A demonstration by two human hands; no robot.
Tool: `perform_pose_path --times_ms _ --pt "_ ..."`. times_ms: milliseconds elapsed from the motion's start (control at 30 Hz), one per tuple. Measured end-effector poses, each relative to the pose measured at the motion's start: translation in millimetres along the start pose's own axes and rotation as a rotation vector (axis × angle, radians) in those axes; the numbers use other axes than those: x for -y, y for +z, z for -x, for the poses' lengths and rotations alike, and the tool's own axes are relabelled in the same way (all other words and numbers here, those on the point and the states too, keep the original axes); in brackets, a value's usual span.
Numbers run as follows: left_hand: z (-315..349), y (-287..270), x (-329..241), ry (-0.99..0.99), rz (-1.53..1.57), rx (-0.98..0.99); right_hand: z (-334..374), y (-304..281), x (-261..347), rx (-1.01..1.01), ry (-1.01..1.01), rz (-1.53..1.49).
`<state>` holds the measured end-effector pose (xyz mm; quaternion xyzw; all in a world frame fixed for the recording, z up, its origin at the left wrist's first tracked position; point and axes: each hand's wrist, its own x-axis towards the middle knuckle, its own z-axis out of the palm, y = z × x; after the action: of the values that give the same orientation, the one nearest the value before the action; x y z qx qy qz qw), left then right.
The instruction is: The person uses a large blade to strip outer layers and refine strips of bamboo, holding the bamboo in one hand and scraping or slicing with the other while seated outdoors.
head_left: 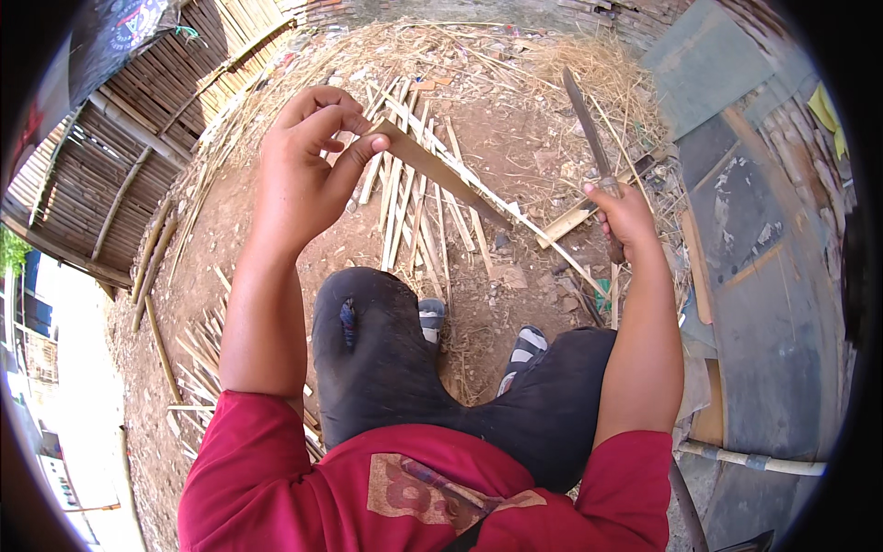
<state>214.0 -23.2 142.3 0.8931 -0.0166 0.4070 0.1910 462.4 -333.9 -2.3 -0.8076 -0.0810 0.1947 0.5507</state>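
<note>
My left hand (317, 166) is raised at the upper left, its thumb and fingers pinching one end of a flat brown bamboo strip (440, 173). From there the strip slants down to the right, over the ground in front of my knees. A long machete (589, 129) is in my right hand (627, 219), whose fingers wrap round its handle. Its dark blade points up and away from me, apart from the strip. Just left of the right hand lies a split bamboo piece (567, 224), partly hidden at its far end.
Many thin bamboo strips (397, 204) lie heaped on the dirt ahead, and more slats (204, 354) lie at my left. Dry straw (598, 69) covers the far ground. Grey boards (750, 239) lean along the right; a bamboo wall (110, 166) stands at the left.
</note>
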Motion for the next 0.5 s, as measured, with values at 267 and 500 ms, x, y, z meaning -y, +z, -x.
perform_pose_path --times_ms 267,500 --pt "-23.5 19.2 10.4 -0.132 -0.17 0.024 83.0 54.8 73.6 0.268 -0.28 -0.009" --pt "-30.6 25.0 7.4 -0.068 -0.284 0.033 112.1 65.9 86.9 0.303 -0.416 0.094"
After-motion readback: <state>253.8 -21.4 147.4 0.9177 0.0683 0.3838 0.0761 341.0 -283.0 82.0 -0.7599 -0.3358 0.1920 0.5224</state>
